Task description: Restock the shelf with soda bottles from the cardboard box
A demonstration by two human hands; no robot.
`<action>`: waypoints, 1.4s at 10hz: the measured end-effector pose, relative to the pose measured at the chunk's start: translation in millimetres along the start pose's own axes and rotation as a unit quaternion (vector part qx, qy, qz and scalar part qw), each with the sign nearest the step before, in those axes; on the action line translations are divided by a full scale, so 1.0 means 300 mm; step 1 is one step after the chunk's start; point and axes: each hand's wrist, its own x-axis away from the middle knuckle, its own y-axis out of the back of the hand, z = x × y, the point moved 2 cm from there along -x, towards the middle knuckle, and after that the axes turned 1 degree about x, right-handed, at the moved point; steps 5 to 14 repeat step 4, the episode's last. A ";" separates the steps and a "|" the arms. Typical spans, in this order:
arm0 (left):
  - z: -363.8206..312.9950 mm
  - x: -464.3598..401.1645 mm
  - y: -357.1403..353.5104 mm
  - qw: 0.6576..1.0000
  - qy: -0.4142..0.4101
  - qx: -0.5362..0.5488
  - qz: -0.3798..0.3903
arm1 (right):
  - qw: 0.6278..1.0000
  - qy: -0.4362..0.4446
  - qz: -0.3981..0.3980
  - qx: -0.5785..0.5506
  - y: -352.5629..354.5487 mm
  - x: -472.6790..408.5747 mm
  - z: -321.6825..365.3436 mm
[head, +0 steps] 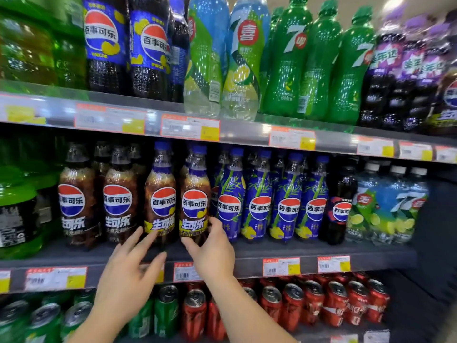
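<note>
A shop shelf [247, 253] holds rows of drinks. Nearest, red and green cans [272, 308] sit on the bottom row. The left hand [128, 276] reaches up with loose, spread fingers, holding nothing. The right hand [212, 251] wraps thumb and fingers around the bottom of a cola bottle [195, 194] standing on the middle shelf. Green bottles [309, 60] stand higher up, behind.

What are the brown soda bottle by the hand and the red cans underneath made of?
The brown soda bottle looks like clear, glossy plastic: the cola shows through it. The red cans look like painted metal, probably aluminium, with bare silvery tops.
</note>
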 end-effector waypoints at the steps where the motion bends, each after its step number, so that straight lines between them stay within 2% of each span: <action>1: -0.015 0.029 0.003 1.000 0.011 0.019 -0.008 | 0.998 0.042 -0.028 -0.027 0.001 0.024 -0.019; 3: -0.048 -0.002 0.034 0.985 0.106 0.136 -0.007 | 0.995 0.078 -0.057 -0.023 -0.009 0.042 -0.012; 4: -0.088 -0.026 0.060 0.984 0.112 0.136 -0.004 | 0.997 0.052 -0.047 -0.026 -0.009 0.033 0.005; 14: -0.088 -0.026 0.060 0.984 0.112 0.136 -0.004 | 0.997 0.052 -0.047 -0.026 -0.009 0.033 0.005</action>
